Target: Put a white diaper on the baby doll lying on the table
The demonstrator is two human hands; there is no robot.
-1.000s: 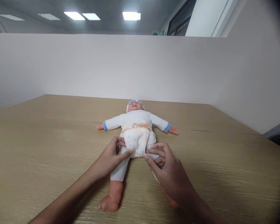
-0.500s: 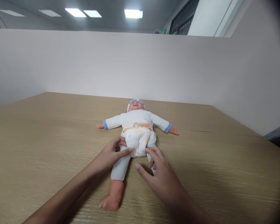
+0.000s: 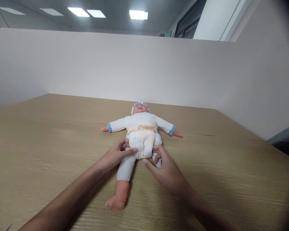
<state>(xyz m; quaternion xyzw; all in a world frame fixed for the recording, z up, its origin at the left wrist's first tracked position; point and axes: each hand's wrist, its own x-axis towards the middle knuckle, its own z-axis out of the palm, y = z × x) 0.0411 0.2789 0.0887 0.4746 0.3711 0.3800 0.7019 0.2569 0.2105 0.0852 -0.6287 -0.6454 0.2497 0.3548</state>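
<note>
A baby doll point(image 3: 123, 123) in a white outfit with blue cuffs and a lettered white hat lies face up, arms spread. Around its hips is a white diaper point(image 3: 142, 142) with an orange patterned waistband. My left hand point(image 3: 117, 154) grips the diaper's left leg edge, thumb on the front and fingers curled at the side. My right hand point(image 3: 165, 165) is at the opposite leg edge, its fingertips touching the diaper. The right thumb is apart from those fingers, near the diaper's bottom. One bare foot shows; my right hand hides the doll's other lower leg.
The doll lies on a wooden table point(image 3: 50, 154) with thin seams across it. A white partition point(image 3: 106, 64) rises behind and along the right side. A dark object point(image 3: 286, 142) is at the right edge. Lit ceiling panels show above the partition.
The right hand has moved up and its thumb has come in to the diaper's bottom. The left thumb has slid slightly inward and up. The doll's visible leg appears slightly higher.
</note>
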